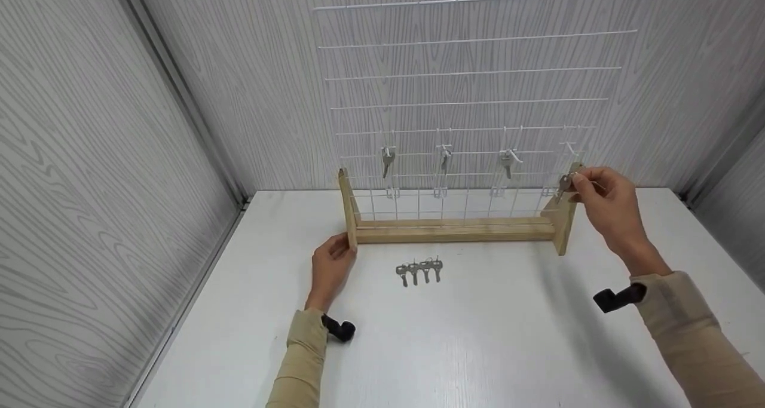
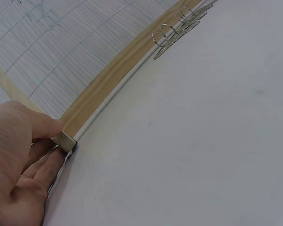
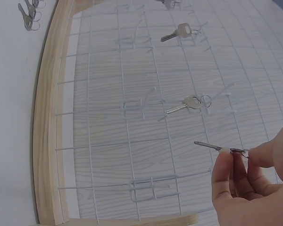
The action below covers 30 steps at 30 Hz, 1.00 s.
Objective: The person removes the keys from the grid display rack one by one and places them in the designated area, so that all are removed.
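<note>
My right hand (image 1: 612, 208) pinches a silver key (image 3: 207, 145) by its ring end between thumb and fingers. It is at the right end of a white wire grid rack (image 1: 469, 72), just below a bare hook (image 1: 570, 150). Three keys hang in a row on other hooks: a left key (image 1: 387, 162), a middle key (image 1: 445, 159) and a right key (image 1: 507, 163). Low at the rack's left end, my left hand (image 1: 331, 267) grips the wooden side piece (image 2: 63, 140) near its foot, thumb on one face and fingers on the other.
Several keys with rings (image 1: 418, 272) lie side by side on the white table (image 1: 430, 342), in front of the rack's wooden base bar (image 1: 454, 235). A lower row of hooks (image 1: 499, 190) sits under the hanging keys. Wood-grain panels (image 1: 269, 85) enclose the back and sides.
</note>
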### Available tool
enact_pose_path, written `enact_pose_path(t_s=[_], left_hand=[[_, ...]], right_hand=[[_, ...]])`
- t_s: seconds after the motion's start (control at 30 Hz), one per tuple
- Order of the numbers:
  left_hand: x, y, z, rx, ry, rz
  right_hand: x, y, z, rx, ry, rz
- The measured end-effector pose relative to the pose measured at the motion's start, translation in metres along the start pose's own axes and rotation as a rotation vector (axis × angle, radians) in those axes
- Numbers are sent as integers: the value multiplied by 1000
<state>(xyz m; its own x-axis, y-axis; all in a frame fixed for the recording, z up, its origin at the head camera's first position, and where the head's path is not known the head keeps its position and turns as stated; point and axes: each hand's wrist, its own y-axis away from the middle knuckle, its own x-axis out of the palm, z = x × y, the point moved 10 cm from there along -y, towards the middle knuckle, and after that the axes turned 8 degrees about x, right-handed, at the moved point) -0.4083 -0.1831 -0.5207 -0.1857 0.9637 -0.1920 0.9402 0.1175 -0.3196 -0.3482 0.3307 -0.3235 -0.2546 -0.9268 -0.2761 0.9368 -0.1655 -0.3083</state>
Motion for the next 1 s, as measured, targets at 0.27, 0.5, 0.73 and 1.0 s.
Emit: enact_pose_path(t_s=[0.27, 0.5, 0.73, 1.0], left_hand=[[0, 1, -1, 0, 22, 4], [0, 1, -2, 9, 29, 2], [0, 3, -3, 8, 14, 7], [-1, 4, -5, 2, -10, 0]], right_hand=[[13, 2, 1, -62, 18, 30], [23, 3, 1, -54, 47, 42], [32, 4, 0, -46, 59, 54], [44, 6, -1, -69, 69, 73]])
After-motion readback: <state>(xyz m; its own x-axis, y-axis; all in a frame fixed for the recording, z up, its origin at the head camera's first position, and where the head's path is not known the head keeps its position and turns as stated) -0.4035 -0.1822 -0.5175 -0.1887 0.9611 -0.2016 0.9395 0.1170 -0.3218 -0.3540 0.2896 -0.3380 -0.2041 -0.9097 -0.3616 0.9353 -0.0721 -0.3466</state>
